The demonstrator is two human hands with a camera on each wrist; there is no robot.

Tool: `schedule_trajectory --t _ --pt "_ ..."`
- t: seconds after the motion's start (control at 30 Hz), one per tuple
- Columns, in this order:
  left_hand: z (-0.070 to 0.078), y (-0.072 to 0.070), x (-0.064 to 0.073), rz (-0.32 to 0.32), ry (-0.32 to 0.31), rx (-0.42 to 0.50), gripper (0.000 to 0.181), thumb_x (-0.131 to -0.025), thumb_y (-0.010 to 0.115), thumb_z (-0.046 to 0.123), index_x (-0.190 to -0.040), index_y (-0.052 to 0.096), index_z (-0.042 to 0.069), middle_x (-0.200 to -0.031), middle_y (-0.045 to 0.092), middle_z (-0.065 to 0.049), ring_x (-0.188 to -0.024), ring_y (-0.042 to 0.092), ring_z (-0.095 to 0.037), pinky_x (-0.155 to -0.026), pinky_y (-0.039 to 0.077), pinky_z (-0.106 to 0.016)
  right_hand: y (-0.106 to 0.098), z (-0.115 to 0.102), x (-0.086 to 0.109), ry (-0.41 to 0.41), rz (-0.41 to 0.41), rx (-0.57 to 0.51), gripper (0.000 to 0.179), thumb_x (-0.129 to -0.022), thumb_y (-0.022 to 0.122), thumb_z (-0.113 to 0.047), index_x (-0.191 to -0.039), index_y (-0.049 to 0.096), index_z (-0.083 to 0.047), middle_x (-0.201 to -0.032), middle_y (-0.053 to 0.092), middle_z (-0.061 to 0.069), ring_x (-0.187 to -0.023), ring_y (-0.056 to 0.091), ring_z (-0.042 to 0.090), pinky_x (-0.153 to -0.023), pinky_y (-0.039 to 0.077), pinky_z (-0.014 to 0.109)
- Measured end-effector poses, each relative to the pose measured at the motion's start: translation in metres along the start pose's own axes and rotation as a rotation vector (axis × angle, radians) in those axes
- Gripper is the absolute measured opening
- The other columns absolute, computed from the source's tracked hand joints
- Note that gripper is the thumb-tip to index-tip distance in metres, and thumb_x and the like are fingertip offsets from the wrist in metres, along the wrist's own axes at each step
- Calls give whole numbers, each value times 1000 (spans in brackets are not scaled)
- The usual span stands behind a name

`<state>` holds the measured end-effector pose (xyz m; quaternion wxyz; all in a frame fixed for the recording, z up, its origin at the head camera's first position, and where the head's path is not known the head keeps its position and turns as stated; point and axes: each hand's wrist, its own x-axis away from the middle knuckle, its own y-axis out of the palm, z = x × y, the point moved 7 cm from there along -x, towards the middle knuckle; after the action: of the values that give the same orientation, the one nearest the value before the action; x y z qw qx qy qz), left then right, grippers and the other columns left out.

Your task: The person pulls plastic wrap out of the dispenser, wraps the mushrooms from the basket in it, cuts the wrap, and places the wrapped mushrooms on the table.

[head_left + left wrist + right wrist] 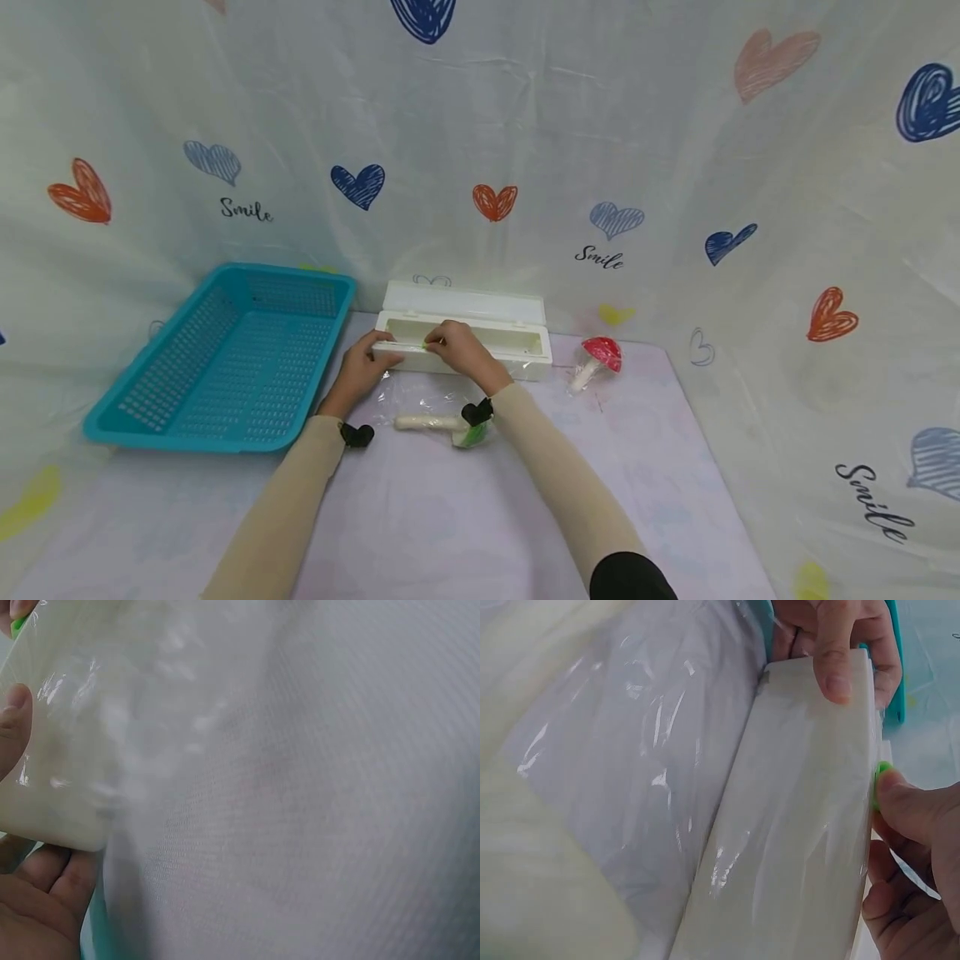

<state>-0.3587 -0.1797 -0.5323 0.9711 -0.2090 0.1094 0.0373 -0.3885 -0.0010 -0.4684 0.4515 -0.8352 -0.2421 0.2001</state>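
Observation:
A long white plastic wrap dispenser (487, 367) lies across the back of the table, its lid (465, 302) raised. My left hand (360, 372) grips its left end, thumb on the film-covered front and fingers around the end. Against the top front edge, my right hand (463, 352) pinches a small green slide cutter (883, 768) between thumb and fingers. Clear film (652, 750) drapes down the front onto the table. In the head view, a toy vegetable (431, 423) with a pale stalk and green end lies by the film, partly hidden behind the right cuff.
At the left stands a blue perforated basket (247, 358). A red-capped toy mushroom (602, 353) in clear film lies right of the dispenser. Behind the table hangs a heart-printed sheet (525, 117).

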Motion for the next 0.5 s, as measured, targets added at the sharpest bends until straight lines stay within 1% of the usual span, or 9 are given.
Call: schedule_trajectory --t 0.2,0.3,0.43,0.5 --pt "1 -1 0 -8 -8 7 34 -92 79 23 -118 64 7 -122 64 -17 -93 53 -24 -71 44 -29 -4 0 1 -22 -15 -2 19 -98 70 -10 -112 77 1 -107 74 14 -99 70 23 -84 57 24" --pt "1 -2 0 -14 -12 -10 35 -93 79 24 -119 64 7 -124 64 -17 -97 53 -24 -74 44 -28 -7 4 2 -20 -29 -3 19 -98 70 -10 -112 77 1 -107 75 14 -100 70 24 -84 57 25" --pt "0 0 0 -19 -22 -20 36 -93 78 27 -121 63 8 -128 63 -16 -101 52 -23 -77 43 -27 -14 21 10 26 -46 -9 19 -98 70 -10 -112 77 0 -108 75 14 -100 70 23 -84 57 26" --pt "-2 0 0 -19 -33 -18 37 -94 78 28 -121 62 9 -128 62 -16 -99 52 -25 -74 43 -28 -19 32 16 54 -45 -18 19 -97 70 -10 -112 77 -1 -108 75 13 -99 70 22 -84 57 27"
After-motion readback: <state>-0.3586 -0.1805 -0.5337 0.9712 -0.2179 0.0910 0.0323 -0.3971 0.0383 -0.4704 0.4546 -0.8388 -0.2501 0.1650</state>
